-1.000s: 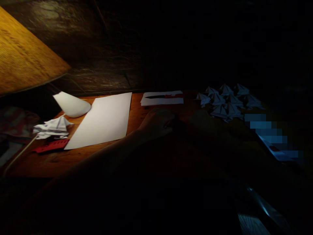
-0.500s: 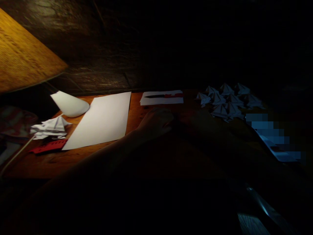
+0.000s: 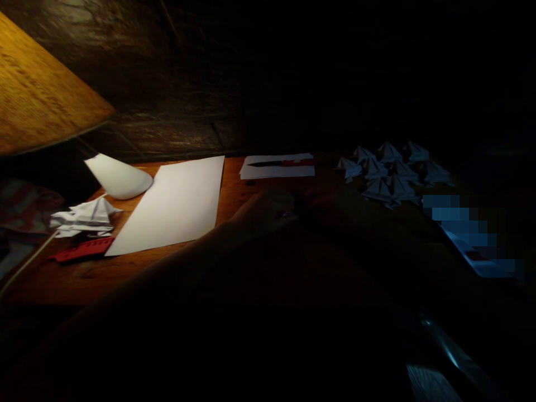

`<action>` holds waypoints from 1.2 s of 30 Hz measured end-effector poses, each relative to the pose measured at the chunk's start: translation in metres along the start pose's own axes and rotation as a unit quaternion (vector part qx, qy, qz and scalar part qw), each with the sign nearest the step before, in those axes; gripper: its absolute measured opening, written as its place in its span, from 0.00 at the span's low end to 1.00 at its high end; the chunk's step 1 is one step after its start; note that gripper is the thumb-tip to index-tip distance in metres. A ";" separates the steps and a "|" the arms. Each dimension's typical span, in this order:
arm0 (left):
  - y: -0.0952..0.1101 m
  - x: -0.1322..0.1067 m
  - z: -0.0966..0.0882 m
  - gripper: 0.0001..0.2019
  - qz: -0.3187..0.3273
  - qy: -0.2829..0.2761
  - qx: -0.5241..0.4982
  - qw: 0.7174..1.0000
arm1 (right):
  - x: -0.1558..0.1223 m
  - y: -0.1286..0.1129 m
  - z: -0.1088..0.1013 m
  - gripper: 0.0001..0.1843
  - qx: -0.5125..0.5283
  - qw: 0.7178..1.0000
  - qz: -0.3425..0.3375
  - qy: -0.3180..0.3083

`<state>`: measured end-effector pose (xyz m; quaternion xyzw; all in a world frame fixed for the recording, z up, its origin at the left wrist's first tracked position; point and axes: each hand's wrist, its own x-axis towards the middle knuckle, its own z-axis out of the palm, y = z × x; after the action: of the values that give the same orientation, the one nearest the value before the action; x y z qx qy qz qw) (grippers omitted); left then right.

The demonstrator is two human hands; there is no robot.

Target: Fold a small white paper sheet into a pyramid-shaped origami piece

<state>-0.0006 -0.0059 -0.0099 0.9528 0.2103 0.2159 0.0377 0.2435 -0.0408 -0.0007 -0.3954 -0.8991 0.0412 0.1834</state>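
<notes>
Over the middle of the wooden table, my left hand (image 3: 270, 209) is closed, its fingers curled inward. A tiny pale spot shows at its fingertips, too dark and small to name. Close beside it, my right hand (image 3: 326, 200) lies in deep shadow, fingers bent towards the left hand; whatever is between them is hidden. Just beyond the hands, a knife (image 3: 299, 163) with a dark blade and red handle rests on a small stack of white paper (image 3: 272, 173). To the left lies a large white sheet (image 3: 176, 204).
Several folded paper figures (image 3: 389, 167) are grouped at the back right. At left stand a lamp with a yellow shade (image 3: 46, 95) and white base (image 3: 119, 177), a crumpled-looking folded paper (image 3: 87, 216) and a red object (image 3: 84, 249). A bluish pixelated patch (image 3: 464, 223) lies right.
My right hand has shifted slightly left and up, nearer the left hand, and its fingers catch more light. A small pale spot now shows at my left fingertips.
</notes>
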 end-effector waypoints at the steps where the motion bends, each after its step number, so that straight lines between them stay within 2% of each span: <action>1: 0.000 0.000 -0.002 0.08 0.003 -0.008 -0.008 1.000 | 0.000 0.002 0.001 0.10 0.014 1.000 -0.006 -0.001; 10: -0.001 -0.004 -0.012 0.10 0.002 -0.049 -0.090 0.995 | -0.001 0.012 0.000 0.14 0.042 0.998 -0.052 -0.007; 16: -0.002 -0.006 -0.014 0.10 -0.064 -0.064 -0.098 0.991 | -0.002 0.011 -0.003 0.14 0.038 0.998 -0.050 -0.017; 20: -0.002 -0.006 -0.016 0.10 -0.076 -0.078 -0.104 0.989 | -0.003 0.011 -0.006 0.16 0.032 0.998 -0.048 -0.027; 25: -0.002 -0.006 -0.015 0.11 -0.074 -0.067 -0.109 0.989 | -0.002 0.012 -0.006 0.15 0.020 0.999 -0.042 -0.025; 30: -0.004 -0.006 -0.014 0.11 -0.075 -0.075 -0.111 0.988 | -0.002 0.013 -0.004 0.20 0.011 0.998 -0.058 -0.026; 36: -0.006 -0.006 -0.013 0.12 -0.086 -0.076 -0.106 0.988 | -0.002 0.012 -0.004 0.16 0.018 0.997 -0.066 -0.022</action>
<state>-0.0134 -0.0030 -0.0018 0.9353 0.2641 0.1602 0.1725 0.2543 -0.0342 -0.0004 -0.3305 -0.9264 0.0538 0.1725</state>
